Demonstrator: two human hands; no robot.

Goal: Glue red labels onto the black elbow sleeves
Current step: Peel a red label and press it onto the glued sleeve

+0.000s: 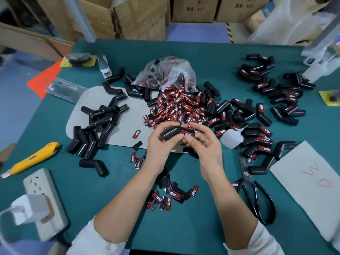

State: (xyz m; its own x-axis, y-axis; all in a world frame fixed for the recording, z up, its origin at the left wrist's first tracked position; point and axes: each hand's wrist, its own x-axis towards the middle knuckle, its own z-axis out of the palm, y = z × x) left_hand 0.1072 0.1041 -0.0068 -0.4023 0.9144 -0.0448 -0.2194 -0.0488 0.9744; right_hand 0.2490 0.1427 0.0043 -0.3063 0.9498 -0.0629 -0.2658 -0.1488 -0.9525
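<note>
A black elbow sleeve (173,133) lies tilted between both hands, a red label (186,134) on its right leg. Beyond the fingertips spreads a heap of loose red labels (179,107) — bare sleeves (97,126) left of the hands, labelled sleeves (261,137) right.

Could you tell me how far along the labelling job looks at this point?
Done: labelled sleeves piled on the right. In hand: both hands, left hand and right hand, grip one sleeve with a red label on it. Left: plain sleeves on the left and a heap of loose labels.
</note>
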